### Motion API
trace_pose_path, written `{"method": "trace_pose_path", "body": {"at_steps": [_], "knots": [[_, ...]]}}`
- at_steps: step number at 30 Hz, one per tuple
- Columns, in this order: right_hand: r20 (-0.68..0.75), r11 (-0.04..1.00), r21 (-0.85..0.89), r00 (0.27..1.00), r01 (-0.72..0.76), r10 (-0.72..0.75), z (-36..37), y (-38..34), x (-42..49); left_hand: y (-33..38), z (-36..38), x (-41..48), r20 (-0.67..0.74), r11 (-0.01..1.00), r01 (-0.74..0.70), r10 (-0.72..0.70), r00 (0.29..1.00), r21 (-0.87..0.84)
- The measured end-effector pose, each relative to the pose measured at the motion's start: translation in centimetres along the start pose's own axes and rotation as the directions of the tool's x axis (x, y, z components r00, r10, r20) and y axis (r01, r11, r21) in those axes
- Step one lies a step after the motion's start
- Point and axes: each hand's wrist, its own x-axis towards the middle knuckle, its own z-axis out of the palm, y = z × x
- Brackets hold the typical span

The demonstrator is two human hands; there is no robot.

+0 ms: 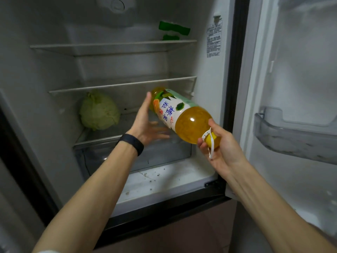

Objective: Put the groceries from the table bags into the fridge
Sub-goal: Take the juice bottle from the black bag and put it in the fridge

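Hands: right hand (220,147) gripped the cap end of the bottle (189,125); left hand (145,123) lay open, fingers straight, against its side.
Bottle: yellow-orange drink inside, tipped nearly flat, base pointing into the fridge (36,70) over the lowest shelf (94,136).
Lowest shelf: cabbage (99,110) at left, bare glass to its right.
Top shelf: green packet (173,30) at right.
Door: open at right, carrying a bin (291,132).
Ledge (164,179): crumb-speckled, before the drawer (136,154).
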Motion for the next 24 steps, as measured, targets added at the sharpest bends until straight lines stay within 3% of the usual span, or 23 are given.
{"method": "trace_pose_path", "body": {"at_steps": [1,4,10,17,24], "knots": [[-0.010,1.000,-0.022,1.000,0.014,-0.014,-0.2,0.1,-0.2,0.2,1.2,-0.1,0.076,0.999,0.034,-0.037,0.996,0.033],[-0.022,0.996,-0.050,0.997,0.075,-0.076,-0.9,0.2,-1.0,0.7,3.7,0.0,0.045,0.993,-0.022,0.017,0.999,0.115],[0.011,0.973,-0.070,0.975,0.221,-0.221,-0.7,-1.7,-2.4,2.7,6.0,-0.7,0.173,0.987,-0.110,0.089,0.981,0.114],[0.003,0.918,-0.103,0.923,0.382,-0.384,3.5,-4.2,-2.7,6.7,7.2,-0.4,0.201,0.980,-0.167,0.143,0.969,0.106],[-0.009,0.799,-0.332,0.845,0.502,-0.535,6.1,-7.0,-0.7,7.7,7.4,2.4,0.129,0.985,-0.174,0.173,0.976,-0.005]]}}
